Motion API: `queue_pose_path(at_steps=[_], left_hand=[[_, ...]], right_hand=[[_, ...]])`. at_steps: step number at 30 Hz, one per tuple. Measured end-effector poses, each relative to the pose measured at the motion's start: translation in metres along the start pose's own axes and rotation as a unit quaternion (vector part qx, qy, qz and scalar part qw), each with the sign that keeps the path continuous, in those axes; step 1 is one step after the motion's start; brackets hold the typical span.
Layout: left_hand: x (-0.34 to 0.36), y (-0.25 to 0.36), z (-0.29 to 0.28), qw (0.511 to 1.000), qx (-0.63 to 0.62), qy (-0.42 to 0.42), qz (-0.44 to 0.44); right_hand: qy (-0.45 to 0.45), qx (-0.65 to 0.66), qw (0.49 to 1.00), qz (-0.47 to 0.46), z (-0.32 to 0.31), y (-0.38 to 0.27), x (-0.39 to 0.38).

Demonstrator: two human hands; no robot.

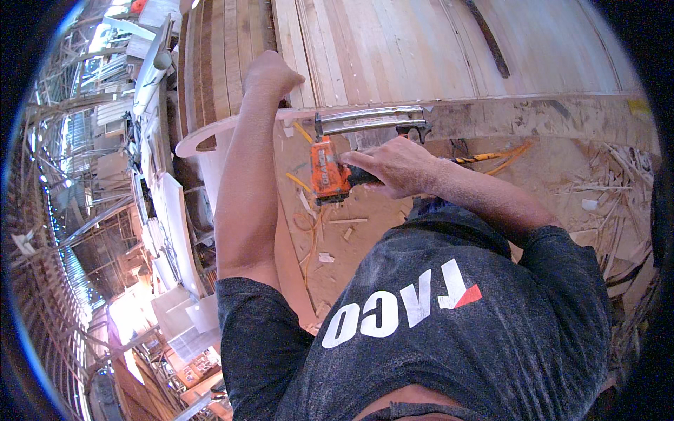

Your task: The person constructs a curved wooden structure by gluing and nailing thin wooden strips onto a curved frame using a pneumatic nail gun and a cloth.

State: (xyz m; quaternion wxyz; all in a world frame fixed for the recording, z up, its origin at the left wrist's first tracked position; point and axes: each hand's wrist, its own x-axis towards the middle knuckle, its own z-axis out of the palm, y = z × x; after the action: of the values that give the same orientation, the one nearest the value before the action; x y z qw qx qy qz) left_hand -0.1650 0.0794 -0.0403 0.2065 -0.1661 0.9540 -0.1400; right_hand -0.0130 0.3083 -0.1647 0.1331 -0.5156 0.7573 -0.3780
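My left hand (272, 74) reaches forward onto the curved surface of narrow wooden planks (372, 49), fingers curled down beside a dark gap between strips; what it grips is hidden. My right hand (393, 165) is closed on the black handle of an orange nail gun (326, 168) with a long silver magazine (372, 119), held just below the planks' near edge. A pale curved rim (547, 116) runs along that edge, and darker brown strips (221, 49) lie at the left part of the planking.
Below the work lies a dusty floor (354, 249) with wood scraps (614, 196) and a yellow-orange hose (502, 161). Leaning white boards (172, 217) and stacked timber stand along the left, beneath roof framing, with bright daylight beyond.
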Motion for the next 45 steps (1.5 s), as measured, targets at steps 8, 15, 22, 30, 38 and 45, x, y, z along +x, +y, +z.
queue_pose_path(at_steps=[8,15,22,30,38,45], left_hand=[[0.002,0.002,-0.002,1.000,-0.008,0.016,0.020],[0.004,0.004,0.000,0.999,-0.003,0.021,0.027],[-0.005,0.005,-0.004,1.000,-0.003,0.021,0.016],[-0.002,0.002,0.001,0.999,0.009,0.045,0.000],[-0.008,0.007,-0.005,1.000,-0.019,0.018,0.011],[-0.006,0.004,0.001,0.999,-0.017,0.049,0.002]], right_hand=[[0.018,0.008,0.999,-0.033,0.005,0.001,0.006],[-0.045,-0.022,0.998,0.042,-0.014,-0.017,0.010],[-0.007,-0.051,0.998,0.019,-0.004,-0.017,0.015],[-0.008,-0.079,0.997,0.026,0.011,-0.018,0.022],[-0.014,-0.106,0.993,0.040,0.022,-0.013,0.027],[-0.023,-0.116,0.992,0.046,0.019,-0.020,0.028]])
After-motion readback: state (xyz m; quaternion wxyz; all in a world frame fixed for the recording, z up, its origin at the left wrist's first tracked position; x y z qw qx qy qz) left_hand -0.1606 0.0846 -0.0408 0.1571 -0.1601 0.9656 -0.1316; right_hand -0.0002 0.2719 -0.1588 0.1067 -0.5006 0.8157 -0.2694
